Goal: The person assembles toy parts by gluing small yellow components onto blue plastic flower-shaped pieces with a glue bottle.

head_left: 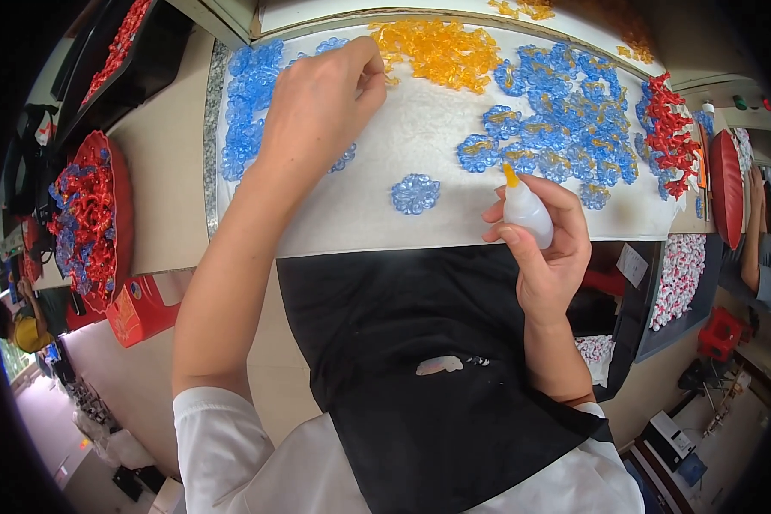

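My right hand (pixel 550 257) is wrapped round a small white squeeze bottle (pixel 528 216) with a yellow nozzle pointing up. Over at the edge of a pile of clear orange plastic pieces (pixel 441 53), my left hand (pixel 321 103) has its fingers pinched together. Whatever lies between those fingertips is hidden. A lone clear blue flower-shaped piece (pixel 415 194) lies on the white sheet (pixel 368 227) between my hands. More blue flower pieces (pixel 250 107) lie beneath and beside my left forearm. Right of the orange pile spread several blue pieces with orange parts on them (pixel 565 120).
Red branching pieces (pixel 670 133) are heaped at the table's right end. A red tray of red and blue pieces (pixel 86 223) stands at left, above a red box (pixel 141 310). Another red tray (pixel 726 188) and a person's arm (pixel 752 236) are at far right.
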Motion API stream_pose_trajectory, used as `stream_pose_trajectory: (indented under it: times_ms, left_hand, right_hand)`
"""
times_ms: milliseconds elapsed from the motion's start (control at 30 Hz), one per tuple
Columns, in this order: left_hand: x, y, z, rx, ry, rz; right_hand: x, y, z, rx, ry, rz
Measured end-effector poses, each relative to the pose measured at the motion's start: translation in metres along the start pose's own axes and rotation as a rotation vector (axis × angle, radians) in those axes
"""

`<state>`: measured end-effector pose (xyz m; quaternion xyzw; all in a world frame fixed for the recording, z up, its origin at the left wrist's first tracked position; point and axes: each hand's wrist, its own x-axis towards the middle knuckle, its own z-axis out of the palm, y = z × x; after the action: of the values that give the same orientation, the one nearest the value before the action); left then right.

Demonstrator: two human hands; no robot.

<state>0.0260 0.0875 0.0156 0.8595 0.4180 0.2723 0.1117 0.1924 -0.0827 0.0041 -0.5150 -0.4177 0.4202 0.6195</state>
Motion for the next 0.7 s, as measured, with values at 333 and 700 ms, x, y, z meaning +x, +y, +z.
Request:
stream_pose_trajectory:
  times_ms: [333, 700]
  left_hand:
    - [-0.073, 0.043, -0.028, -0.438, -0.015, 0.189]
    - [-0.104, 0.046, -0.017, -0.499, 0.080, 0.427]
  right_hand:
    - [0.010, -0.009, 0.004, 0.220, -0.221, 0.083]
    - [0.004, -0.025, 0.016, -0.062, -0.394, 0.356]
